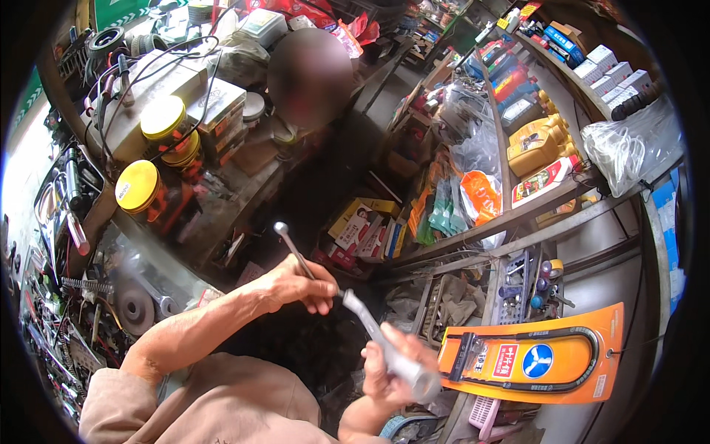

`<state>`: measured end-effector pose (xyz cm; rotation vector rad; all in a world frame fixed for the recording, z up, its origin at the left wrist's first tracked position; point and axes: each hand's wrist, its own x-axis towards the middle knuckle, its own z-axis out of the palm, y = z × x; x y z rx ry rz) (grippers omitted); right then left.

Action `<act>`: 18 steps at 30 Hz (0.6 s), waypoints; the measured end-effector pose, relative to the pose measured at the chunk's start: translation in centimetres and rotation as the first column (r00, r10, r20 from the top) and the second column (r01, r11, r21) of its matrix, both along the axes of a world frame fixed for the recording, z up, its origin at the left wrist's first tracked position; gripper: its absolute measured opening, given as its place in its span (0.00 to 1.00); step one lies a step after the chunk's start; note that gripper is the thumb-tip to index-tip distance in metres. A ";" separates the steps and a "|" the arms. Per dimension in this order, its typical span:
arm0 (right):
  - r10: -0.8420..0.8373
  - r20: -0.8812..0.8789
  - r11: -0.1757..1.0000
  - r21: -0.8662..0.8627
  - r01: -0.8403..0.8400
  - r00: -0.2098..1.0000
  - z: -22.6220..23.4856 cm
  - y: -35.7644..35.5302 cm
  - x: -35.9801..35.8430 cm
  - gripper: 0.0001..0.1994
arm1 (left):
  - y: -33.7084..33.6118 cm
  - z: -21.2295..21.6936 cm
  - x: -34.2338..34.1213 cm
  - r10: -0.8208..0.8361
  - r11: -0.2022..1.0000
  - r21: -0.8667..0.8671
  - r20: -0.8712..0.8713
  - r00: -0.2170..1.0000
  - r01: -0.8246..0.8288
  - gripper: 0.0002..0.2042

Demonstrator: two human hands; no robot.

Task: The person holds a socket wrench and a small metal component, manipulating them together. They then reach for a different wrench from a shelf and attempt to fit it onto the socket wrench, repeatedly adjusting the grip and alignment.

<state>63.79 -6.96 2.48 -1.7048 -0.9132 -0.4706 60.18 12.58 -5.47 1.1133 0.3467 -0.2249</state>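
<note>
My left hand [305, 287] is closed round a thin metal rod [296, 255] with a shiny rounded end pointing up and away to the left. The rod's lower end meets, or lies just over, the narrow tip of a pale grey tapered tool [370, 325]; I cannot tell whether they are joined. Around the thick body of that tool my right hand [383, 370] is closed, smeared by motion. The tool's wide end is round and faces down to the right. Close to the right hand is an orange card-backed U-shaped lock [536, 359] with a black shackle.
Yellow-lidded jars [138, 186] and boxes crowd the bench at left, with tools and metal parts below. An open carton of small boxes [362, 229] stands ahead. Shelves at right hold yellow jugs [536, 144] and white boxes [595, 63]. A pink basket [484, 414] lies under the lock.
</note>
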 end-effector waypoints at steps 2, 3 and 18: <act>0.068 -0.260 0.993 0.106 -0.042 0.963 2.6 0.8 2.1 0.13 | -0.6 0.7 -0.3 -0.222 0.975 0.050 0.125 0.967 0.218 0.11; 0.101 -0.357 0.985 0.164 -0.045 0.929 3.3 1.7 3.7 0.12 | -0.3 1.1 -0.7 -0.275 0.961 0.040 0.142 0.951 0.272 0.11; 0.799 -0.542 0.395 0.800 0.451 0.260 -12.6 -3.7 3.6 0.14 | -0.2 -0.1 -0.2 0.041 0.908 -0.419 0.138 0.990 0.020 0.10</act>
